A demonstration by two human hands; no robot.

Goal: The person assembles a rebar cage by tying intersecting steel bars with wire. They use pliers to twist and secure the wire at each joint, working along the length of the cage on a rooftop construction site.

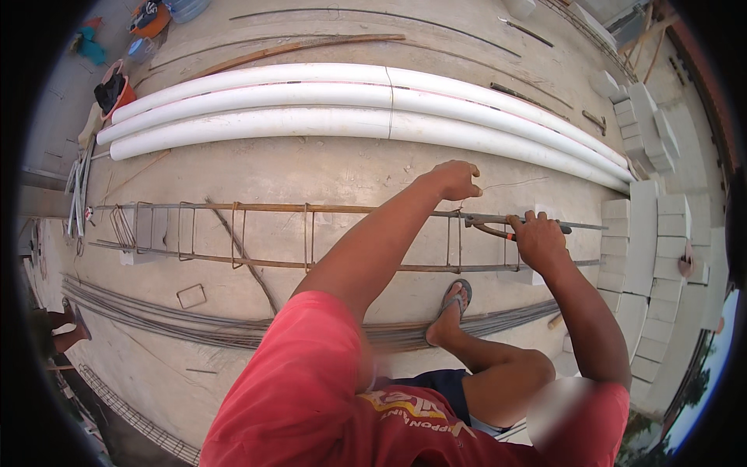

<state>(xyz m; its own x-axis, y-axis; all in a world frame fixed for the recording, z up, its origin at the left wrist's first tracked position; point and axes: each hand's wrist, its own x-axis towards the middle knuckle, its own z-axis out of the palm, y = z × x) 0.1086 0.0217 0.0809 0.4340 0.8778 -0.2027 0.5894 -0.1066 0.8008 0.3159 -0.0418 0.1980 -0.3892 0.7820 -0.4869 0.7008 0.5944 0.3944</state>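
Observation:
Pincers (492, 230) with dark, orange-marked handles are gripped in my right hand (539, 240). Their jaws meet the upper bar of a long rebar cage (342, 208), close to one of its square stirrups (459, 243). My left hand (457, 180) hovers just beyond that bar, fingers curled and thumb apart, with nothing visible between them. The cage lies crosswise in front of me, two long bars joined by several stirrups. Pale blocks (152, 233) sit beneath it towards each end.
Three long white pipes (311, 121) lie beyond the cage. A bundle of thin steel bars (194, 323) runs beside my foot (455, 300). Light blocks (642, 257) are stacked at right, near a hammer (595, 122). Another person's foot (74, 327) shows at left.

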